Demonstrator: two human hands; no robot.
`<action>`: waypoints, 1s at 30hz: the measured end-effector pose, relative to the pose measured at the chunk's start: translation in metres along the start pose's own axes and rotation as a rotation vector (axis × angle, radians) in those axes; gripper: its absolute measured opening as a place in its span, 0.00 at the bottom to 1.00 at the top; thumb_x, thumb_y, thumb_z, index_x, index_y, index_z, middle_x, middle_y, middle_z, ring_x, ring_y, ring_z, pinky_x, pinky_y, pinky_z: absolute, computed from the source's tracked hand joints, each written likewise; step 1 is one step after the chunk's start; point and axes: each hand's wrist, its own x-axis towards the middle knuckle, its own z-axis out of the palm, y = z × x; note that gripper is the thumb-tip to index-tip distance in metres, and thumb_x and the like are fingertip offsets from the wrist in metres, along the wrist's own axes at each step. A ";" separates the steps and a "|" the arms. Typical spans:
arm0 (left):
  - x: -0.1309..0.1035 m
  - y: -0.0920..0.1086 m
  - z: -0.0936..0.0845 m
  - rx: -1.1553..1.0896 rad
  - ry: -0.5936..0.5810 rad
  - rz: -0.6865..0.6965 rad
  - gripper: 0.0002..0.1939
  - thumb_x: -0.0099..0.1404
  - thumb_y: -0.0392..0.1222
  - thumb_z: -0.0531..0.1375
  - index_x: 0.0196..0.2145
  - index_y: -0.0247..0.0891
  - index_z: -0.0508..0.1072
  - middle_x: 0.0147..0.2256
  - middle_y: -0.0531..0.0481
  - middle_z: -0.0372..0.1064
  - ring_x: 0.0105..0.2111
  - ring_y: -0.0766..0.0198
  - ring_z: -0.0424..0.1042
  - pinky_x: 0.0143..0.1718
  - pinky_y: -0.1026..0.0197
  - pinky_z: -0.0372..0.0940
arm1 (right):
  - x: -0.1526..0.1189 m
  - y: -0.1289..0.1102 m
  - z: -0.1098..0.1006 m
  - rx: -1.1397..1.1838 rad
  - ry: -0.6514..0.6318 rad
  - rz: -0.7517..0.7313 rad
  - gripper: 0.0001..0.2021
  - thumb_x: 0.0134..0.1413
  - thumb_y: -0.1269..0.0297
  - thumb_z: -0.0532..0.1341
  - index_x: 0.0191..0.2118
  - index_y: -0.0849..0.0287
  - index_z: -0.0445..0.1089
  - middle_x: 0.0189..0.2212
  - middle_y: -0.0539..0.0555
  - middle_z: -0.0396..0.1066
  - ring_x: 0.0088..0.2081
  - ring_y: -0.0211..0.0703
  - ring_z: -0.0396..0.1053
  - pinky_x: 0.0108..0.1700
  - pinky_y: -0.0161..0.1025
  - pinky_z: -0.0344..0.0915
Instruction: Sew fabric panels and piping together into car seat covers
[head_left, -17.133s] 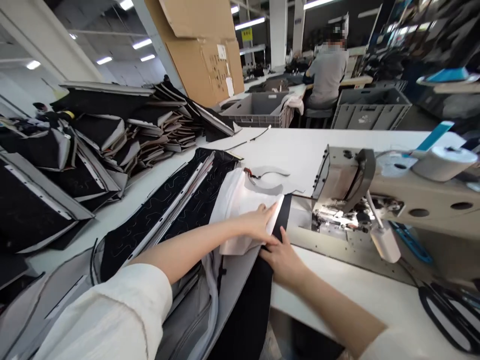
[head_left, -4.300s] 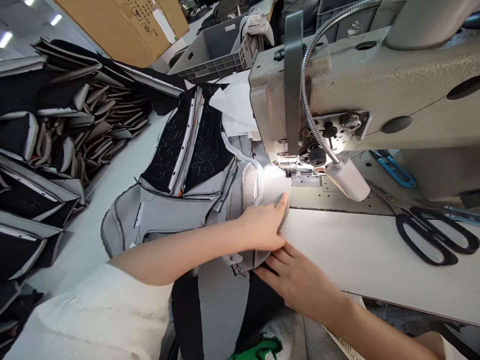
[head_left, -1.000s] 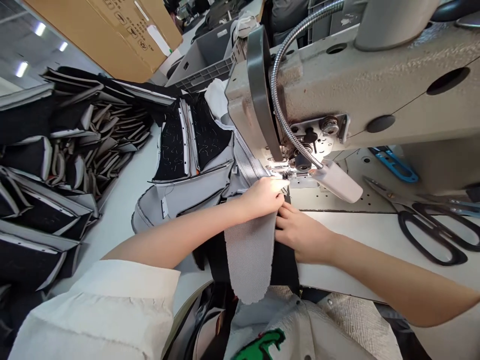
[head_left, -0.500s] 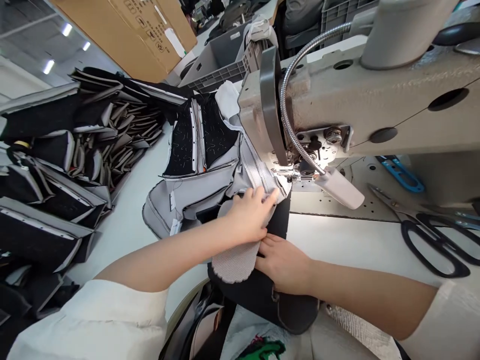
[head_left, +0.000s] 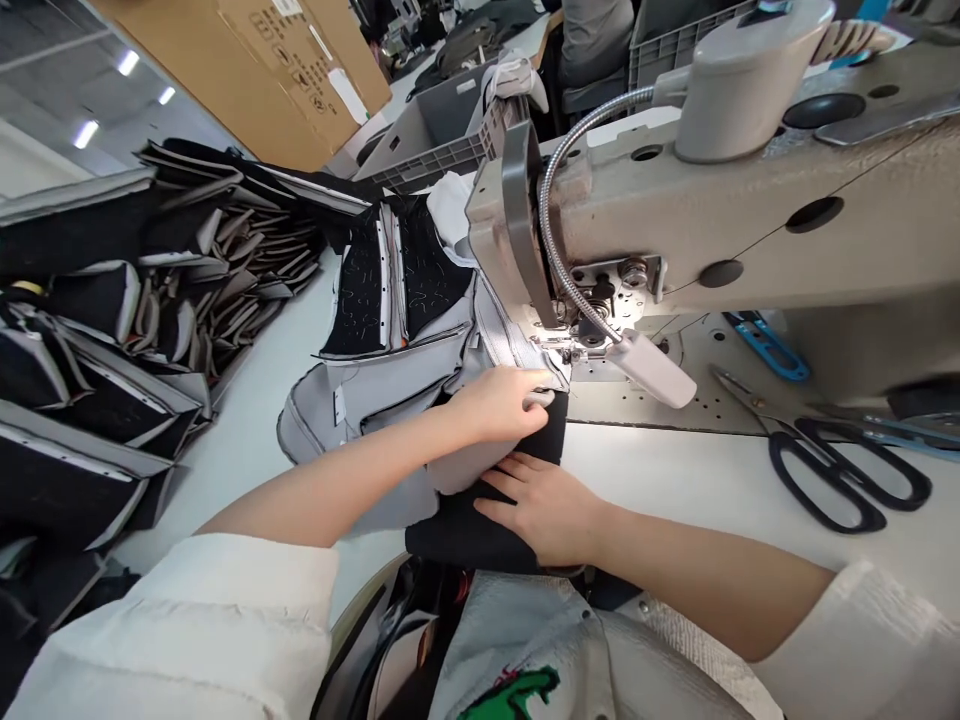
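The left hand [head_left: 514, 402] is curled, its thumb and fingers pinching the edge of the gray fabric [head_left: 472, 455] just in front of the needle area, while the right hand [head_left: 551, 510] lies open and palm down, fingers spread, on the black fabric [head_left: 469, 530]. Largest of all, the sewing machine [head_left: 675, 220] reaches in from the right, its head above the far end of the gray fabric, which passes under the needle area. The white table [head_left: 675, 480] runs beneath it and across to the left, where a heap of black and gray pieces [head_left: 90, 320] is stacked. Behind the heap leans a cardboard box [head_left: 247, 75], and to the right of that stands a gray crate [head_left: 442, 125] with pale cloth [head_left: 517, 80] over its rim. A stitched black panel [head_left: 435, 275], joined with the gray fabric, lies flat between the heap and the machine head. Black-handled scissors [head_left: 829, 470] lie to the right of the hands, partly on the machine's metal plate. A white lamp [head_left: 654, 370] hangs on a flexible metal tube beside the needle area; blue snips [head_left: 769, 345] rest behind the scissors.
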 end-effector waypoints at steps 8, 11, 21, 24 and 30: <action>-0.004 0.015 0.017 -0.241 -0.082 -0.040 0.18 0.66 0.46 0.47 0.46 0.42 0.71 0.40 0.47 0.74 0.41 0.57 0.72 0.40 0.61 0.64 | -0.001 -0.004 -0.001 0.022 -0.094 0.051 0.10 0.52 0.70 0.55 0.41 0.60 0.69 0.29 0.54 0.71 0.31 0.43 0.67 0.40 0.43 0.58; -0.001 0.010 0.022 -0.203 -0.064 -0.054 0.20 0.68 0.44 0.44 0.51 0.42 0.68 0.45 0.46 0.72 0.46 0.54 0.71 0.44 0.58 0.64 | -0.004 -0.001 -0.003 0.002 -0.088 0.064 0.08 0.54 0.72 0.53 0.38 0.61 0.69 0.27 0.53 0.71 0.30 0.42 0.66 0.41 0.43 0.57; 0.021 0.009 0.029 -0.057 0.001 -0.031 0.25 0.69 0.42 0.43 0.61 0.36 0.57 0.50 0.41 0.69 0.48 0.52 0.69 0.46 0.54 0.65 | -0.007 0.023 -0.008 -0.009 -0.079 0.153 0.09 0.45 0.74 0.57 0.33 0.61 0.72 0.27 0.56 0.72 0.37 0.47 0.68 0.46 0.45 0.57; 0.019 0.010 0.035 0.008 0.043 -0.044 0.25 0.69 0.43 0.43 0.61 0.34 0.57 0.47 0.40 0.70 0.43 0.51 0.72 0.42 0.54 0.66 | -0.005 0.024 -0.006 0.009 -0.079 0.169 0.09 0.44 0.74 0.57 0.34 0.61 0.72 0.29 0.57 0.72 0.37 0.48 0.68 0.47 0.45 0.57; 0.014 0.013 0.045 0.072 0.135 -0.040 0.26 0.69 0.44 0.43 0.63 0.38 0.52 0.42 0.43 0.71 0.36 0.54 0.73 0.37 0.56 0.67 | -0.018 0.030 -0.023 0.010 -0.100 0.050 0.10 0.50 0.72 0.56 0.39 0.61 0.70 0.33 0.56 0.73 0.39 0.47 0.67 0.48 0.46 0.59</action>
